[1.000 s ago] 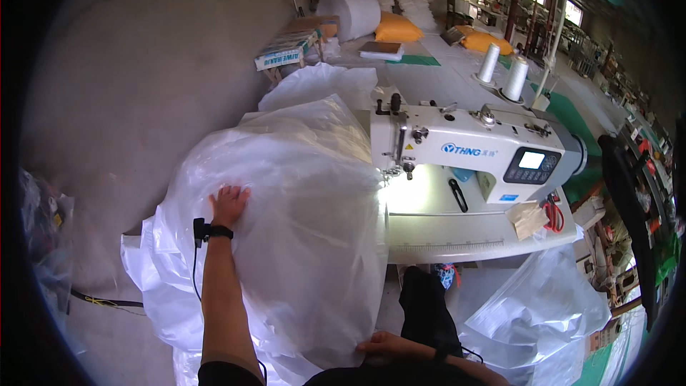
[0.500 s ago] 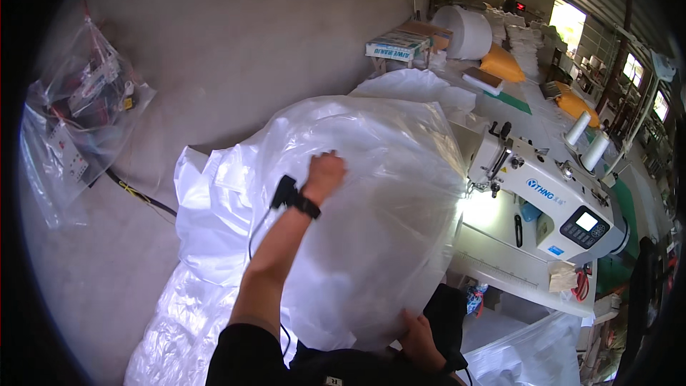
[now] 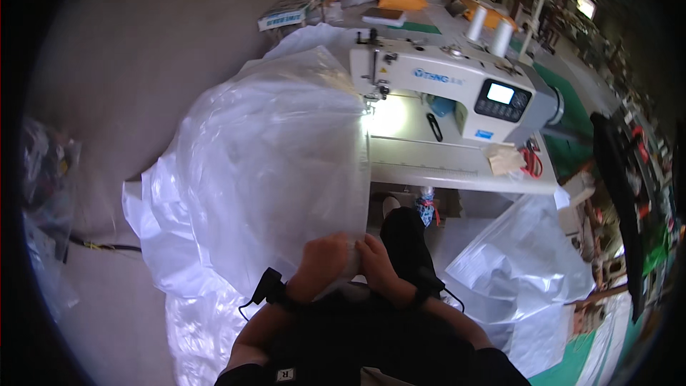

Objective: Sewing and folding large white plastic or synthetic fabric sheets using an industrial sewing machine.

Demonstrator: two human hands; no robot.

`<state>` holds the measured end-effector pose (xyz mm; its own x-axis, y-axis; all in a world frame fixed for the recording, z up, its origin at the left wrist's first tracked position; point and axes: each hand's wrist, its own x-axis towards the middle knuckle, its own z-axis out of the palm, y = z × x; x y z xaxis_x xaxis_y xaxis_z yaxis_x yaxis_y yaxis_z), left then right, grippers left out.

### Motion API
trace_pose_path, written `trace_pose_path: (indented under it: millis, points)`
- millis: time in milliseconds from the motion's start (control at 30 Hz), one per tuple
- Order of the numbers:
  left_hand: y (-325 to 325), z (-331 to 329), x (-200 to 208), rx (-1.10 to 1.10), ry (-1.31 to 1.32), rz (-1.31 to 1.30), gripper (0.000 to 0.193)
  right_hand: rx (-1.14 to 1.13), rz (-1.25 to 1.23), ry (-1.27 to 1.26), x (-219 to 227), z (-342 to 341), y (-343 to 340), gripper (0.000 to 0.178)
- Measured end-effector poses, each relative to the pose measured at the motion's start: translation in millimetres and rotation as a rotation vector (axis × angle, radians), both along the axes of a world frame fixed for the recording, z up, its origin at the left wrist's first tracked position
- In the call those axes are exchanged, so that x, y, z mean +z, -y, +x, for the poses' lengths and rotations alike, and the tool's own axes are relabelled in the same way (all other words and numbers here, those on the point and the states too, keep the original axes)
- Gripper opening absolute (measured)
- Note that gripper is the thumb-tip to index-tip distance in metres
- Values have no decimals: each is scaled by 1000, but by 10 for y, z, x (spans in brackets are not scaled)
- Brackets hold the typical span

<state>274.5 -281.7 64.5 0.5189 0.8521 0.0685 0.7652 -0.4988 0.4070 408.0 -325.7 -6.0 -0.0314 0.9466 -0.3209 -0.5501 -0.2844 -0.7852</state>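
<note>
White plastic sheet (image 3: pixel 271 150) spreads past left edge of tabletop (image 3: pixel 414 153), its right edge meeting needle end of sewing machine (image 3: pixel 429 71). My left hand (image 3: pixel 320 263) and right hand (image 3: pixel 377 264) side by side, fingers closed, gripping sheet's near edge. Red scissors (image 3: pixel 532 163) near tabletop's front right corner.

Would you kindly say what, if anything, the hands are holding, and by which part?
The left hand and right hand hold the sheet by its right edge, at its near end.

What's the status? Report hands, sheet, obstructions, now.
Left hand, right hand together, gripping near edge of plastic sheet. Sheet reaches sewing machine. Black snips right of sheet, not touching it.
</note>
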Motion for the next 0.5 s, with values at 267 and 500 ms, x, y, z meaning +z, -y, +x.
trace_pose_path:
  millis: [267,500]
  points:
    - [50,101,41,96,159,332,18,18,58,38,-25,34,18,28]
    - [20,6,7,-7,13,107,20,-28,64,143,26,29,8,20]
